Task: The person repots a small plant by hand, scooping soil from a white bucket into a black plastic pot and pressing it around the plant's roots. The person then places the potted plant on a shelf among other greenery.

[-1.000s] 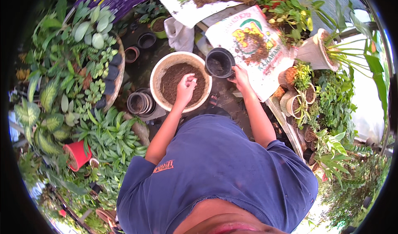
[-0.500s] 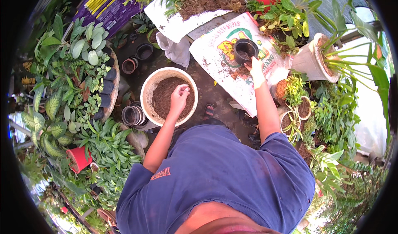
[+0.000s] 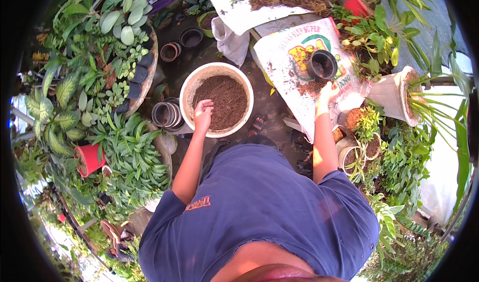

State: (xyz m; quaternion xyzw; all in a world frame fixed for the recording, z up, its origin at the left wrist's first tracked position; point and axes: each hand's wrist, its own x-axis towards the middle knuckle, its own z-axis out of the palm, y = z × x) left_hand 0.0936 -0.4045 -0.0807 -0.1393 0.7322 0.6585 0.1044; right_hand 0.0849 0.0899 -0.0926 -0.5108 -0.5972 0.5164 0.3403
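Observation:
A large cream pot (image 3: 185, 93) stands in front of me, with dark brown soil (image 3: 227, 98) inside. My left hand (image 3: 203, 115) hovers over its near left part, fingers loosely bent and apart, with nothing visible in them. To the right, a small black pot (image 3: 314, 68) with some soil in it rests on a white printed sack (image 3: 279, 45). Just on the near side of that pot is my right hand (image 3: 327, 92), fingers apart and off the rim. Loose soil (image 3: 310, 87) is scattered on the sack beside the pot.
Stacked small pots (image 3: 162, 115) stand left of the large pot, with two dark pots (image 3: 191, 38) beyond. Leafy plants (image 3: 132, 169) crowd the left side. A tall pale planter (image 3: 391, 95) and small potted plants (image 3: 352, 157) line the right. A whitish bag (image 3: 232, 45) sits farther back.
My right hand has let go of the black pot and drawn back toward me; the pot rests on the sack. My left hand has shifted toward the large pot's near left rim. The view has shifted.

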